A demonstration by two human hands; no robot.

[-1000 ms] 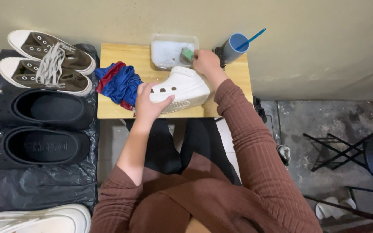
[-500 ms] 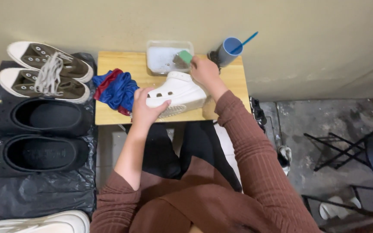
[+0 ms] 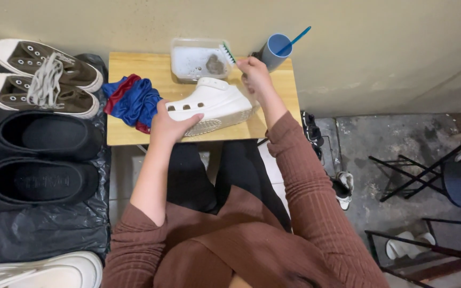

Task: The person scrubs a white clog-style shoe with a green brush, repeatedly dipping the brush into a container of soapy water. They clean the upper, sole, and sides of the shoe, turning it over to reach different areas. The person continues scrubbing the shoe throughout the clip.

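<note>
A white clog (image 3: 217,104) lies on its side on a small wooden table (image 3: 134,133). My left hand (image 3: 171,124) grips its toe end. My right hand (image 3: 253,72) holds a small brush with green and white bristles (image 3: 227,53) just above the clog's heel, at the edge of a clear plastic tub (image 3: 196,60) of soapy water. Beside my left hand lies a crumpled blue and red cloth (image 3: 132,101).
A blue cup (image 3: 274,50) with a blue stick in it stands at the table's back right. Brown lace-up sneakers (image 3: 41,77), black clogs (image 3: 38,160) and a white shoe (image 3: 44,271) lie on black plastic at the left. Dark metal chairs (image 3: 444,181) stand at the right.
My right hand has lifted the brush a little from the clog toward the tub's rim. The view has shifted slightly; my left hand keeps its hold on the clog.
</note>
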